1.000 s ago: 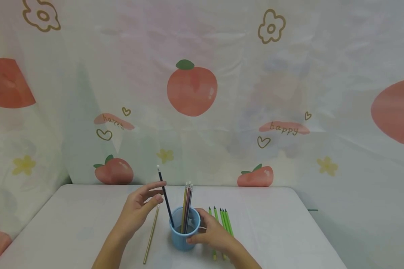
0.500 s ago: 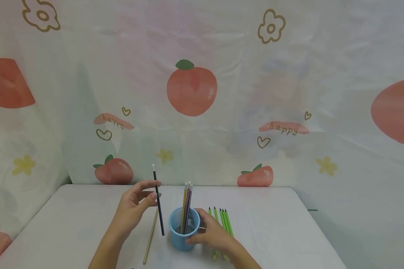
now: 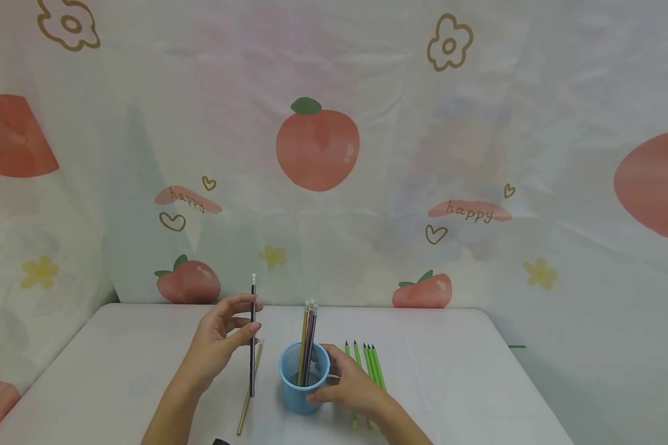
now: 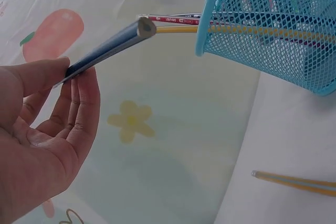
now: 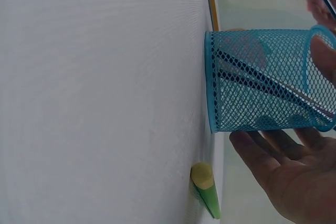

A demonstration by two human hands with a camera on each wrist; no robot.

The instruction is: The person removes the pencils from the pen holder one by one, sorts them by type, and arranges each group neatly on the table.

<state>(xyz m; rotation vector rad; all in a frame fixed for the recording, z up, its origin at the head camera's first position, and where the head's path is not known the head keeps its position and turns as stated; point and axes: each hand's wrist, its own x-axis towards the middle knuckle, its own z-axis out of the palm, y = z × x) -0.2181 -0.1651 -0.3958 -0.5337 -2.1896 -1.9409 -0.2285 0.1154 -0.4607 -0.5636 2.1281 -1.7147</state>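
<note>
My left hand (image 3: 211, 346) pinches a dark blue pencil (image 3: 252, 364) between thumb and fingers. The pencil stands nearly upright, its white eraser end on top, left of the cup and apart from it. In the left wrist view, the lower end of this pencil (image 4: 118, 41) looks blunt. A light blue mesh pencil cup (image 3: 297, 398) stands on the table, and my right hand (image 3: 356, 386) holds it from the right, thumb at the front near the rim. Several pencils (image 3: 310, 337) lean inside the cup, eraser ends up. Seen from the right wrist, fingers (image 5: 257, 158) rest along the mesh wall.
A gold-coloured pencil (image 3: 244, 415) lies on the white table (image 3: 456, 383), left of the cup and partly behind the held pencil. Several green pencils (image 3: 374, 364) lie right of the cup, points away. A patterned cloth (image 3: 389, 204) hangs behind. Some dark object (image 3: 220, 442) shows at the bottom edge.
My left hand has lifted the dark blue pencil out of the cup and moved it left, turning it more upright. The right hand and cup have stayed in place.
</note>
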